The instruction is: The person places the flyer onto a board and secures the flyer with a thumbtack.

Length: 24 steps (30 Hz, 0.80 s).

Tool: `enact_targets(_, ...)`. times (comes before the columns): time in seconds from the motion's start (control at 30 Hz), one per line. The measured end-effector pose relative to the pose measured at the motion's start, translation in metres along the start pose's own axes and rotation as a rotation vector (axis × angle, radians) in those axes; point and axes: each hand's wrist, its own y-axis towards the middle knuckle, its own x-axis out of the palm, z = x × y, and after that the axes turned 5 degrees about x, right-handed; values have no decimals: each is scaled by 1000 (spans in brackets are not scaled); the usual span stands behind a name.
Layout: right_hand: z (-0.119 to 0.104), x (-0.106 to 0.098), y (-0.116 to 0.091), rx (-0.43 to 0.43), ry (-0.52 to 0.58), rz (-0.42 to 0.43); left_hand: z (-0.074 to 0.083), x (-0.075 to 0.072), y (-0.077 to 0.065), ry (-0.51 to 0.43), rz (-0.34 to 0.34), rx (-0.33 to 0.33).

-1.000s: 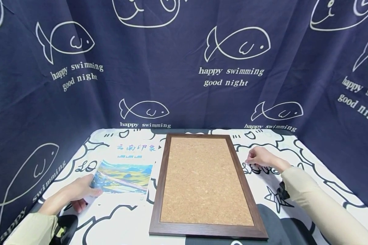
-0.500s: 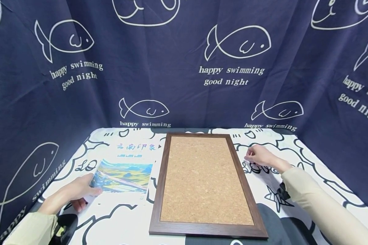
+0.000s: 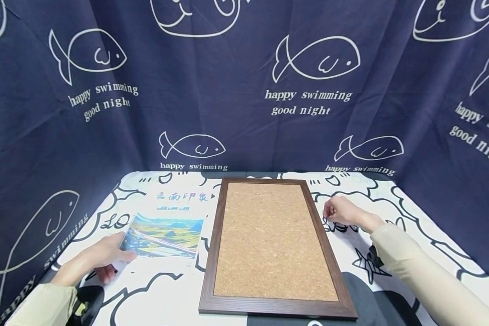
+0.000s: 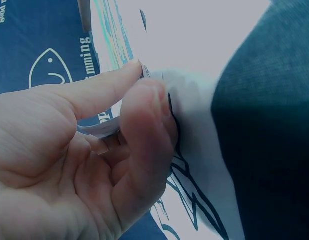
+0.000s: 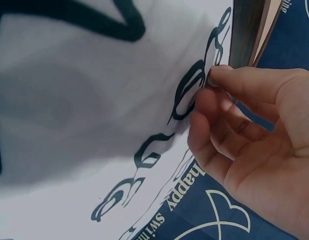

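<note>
My left hand (image 3: 106, 253) pinches the lower left edge of a printed poster (image 3: 165, 237) with a colourful landscape and Chinese lettering. In the left wrist view, the sheet's edge (image 4: 102, 130) passes between the thumb and the curled fingers. A cork board (image 3: 273, 240) in a dark brown wooden frame lies flat in the middle, to the right of the poster. Beyond its right side, my right hand (image 3: 344, 210) is low over the white cloth, thumb and fingertips drawn together. Whether a small thing sits between those fingertips cannot be made out in the right wrist view.
A white table cloth (image 3: 159, 299) with black line drawings covers the tabletop. Dark blue curtains (image 3: 244, 90) printed with white fish and lettering stand behind and at both sides. The board's frame edge (image 3: 328, 244) rises slightly between the two hands.
My right hand has shifted slightly toward the board, its fingertips a little lower. The left hand, the poster and the board stay where they were.
</note>
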Motion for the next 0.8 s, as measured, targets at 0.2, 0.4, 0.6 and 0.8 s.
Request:
enact_targets(0.2,0,-3,-1,6,18,-6,0,0,0,-3,0,-2)
enact_targets(0.4,-1,-3,-4,199,7,-15,-1,0,-1,-14,3,13)
enact_targets(0.6,-2,0,-6,303,7,-43,-2,1,-1,-8,36,48)
enact_targets(0.8,-5,3,-7,349,8,-43,-2,5,-1,45,124,129)
